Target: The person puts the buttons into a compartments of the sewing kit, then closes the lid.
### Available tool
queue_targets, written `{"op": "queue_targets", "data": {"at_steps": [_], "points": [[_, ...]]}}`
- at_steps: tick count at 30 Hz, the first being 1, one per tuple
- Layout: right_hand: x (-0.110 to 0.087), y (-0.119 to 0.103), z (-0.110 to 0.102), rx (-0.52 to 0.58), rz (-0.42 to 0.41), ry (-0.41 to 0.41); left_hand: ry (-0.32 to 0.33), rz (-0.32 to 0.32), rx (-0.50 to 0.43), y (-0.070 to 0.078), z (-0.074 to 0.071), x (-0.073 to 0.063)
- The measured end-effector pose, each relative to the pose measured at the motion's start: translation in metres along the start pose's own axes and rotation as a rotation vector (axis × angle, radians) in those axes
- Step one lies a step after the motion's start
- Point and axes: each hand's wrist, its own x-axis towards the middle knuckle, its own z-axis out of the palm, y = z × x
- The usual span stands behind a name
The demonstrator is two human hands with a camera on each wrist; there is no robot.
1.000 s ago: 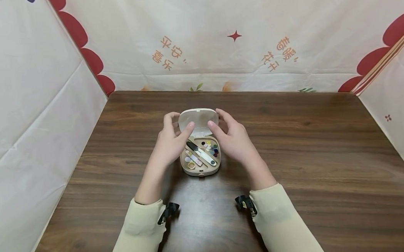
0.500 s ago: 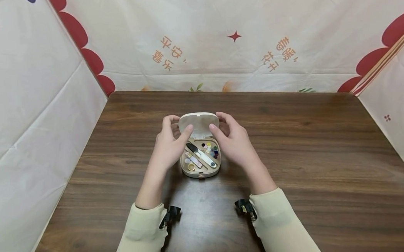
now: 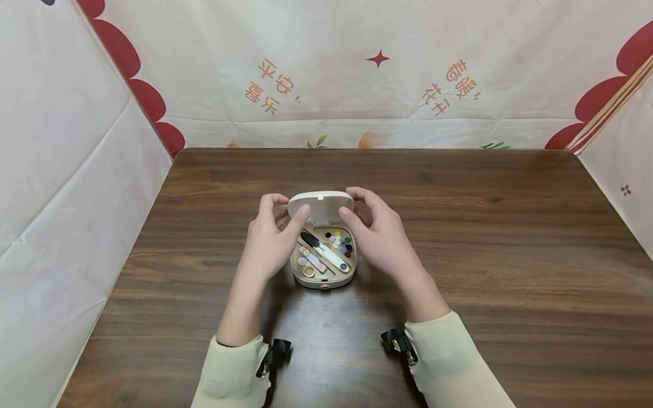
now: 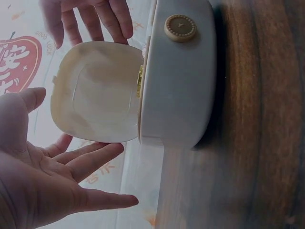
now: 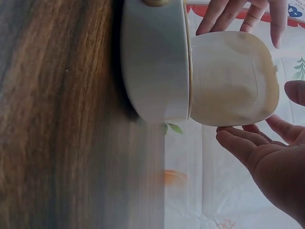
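A small cream sewing box (image 3: 324, 284) stands on the table with its lid (image 3: 323, 210) raised and tilted forward. Inside lie a black-and-white scissor-like tool (image 3: 323, 250), a pale patterned strip (image 3: 312, 259), a gold ring (image 3: 308, 271) and several coloured buttons (image 3: 340, 241). My left hand (image 3: 268, 241) touches the lid's left edge, fingers stretched along and behind it, thumb in front and apart. On the opposite side, my right hand (image 3: 380, 238) does likewise. Both wrist views show the lid (image 4: 100, 90) between extended fingers; its contents are hidden there by the box wall (image 5: 155, 67).
The brown wooden table (image 3: 514, 253) spreads out around the box. Printed white cloth (image 3: 335, 55) hangs along the back and both sides. A small black device (image 3: 277, 354) sits at the left cuff, another (image 3: 399, 344) at the right.
The lid has tipped forward and lower over the box, and both hands have come down with it. The box has barely shifted.
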Motion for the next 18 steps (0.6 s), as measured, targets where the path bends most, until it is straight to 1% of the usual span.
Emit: {"op": "queue_targets", "data": {"at_steps": [7,11,15,18], "points": [[-0.007,0.002,0.001,-0.016,-0.006,-0.026,0.005,0.000,0.025,-0.003,0.000,-0.006],[-0.010,0.002,0.001,0.002,-0.013,-0.025,0.004,0.006,0.025,-0.004,-0.001,-0.009],[-0.013,0.003,0.001,0.024,-0.002,-0.036,0.007,0.024,0.019,-0.006,-0.001,-0.010],[-0.014,0.004,0.003,0.021,-0.015,-0.044,0.006,0.050,0.021,-0.009,-0.002,-0.010]]}}
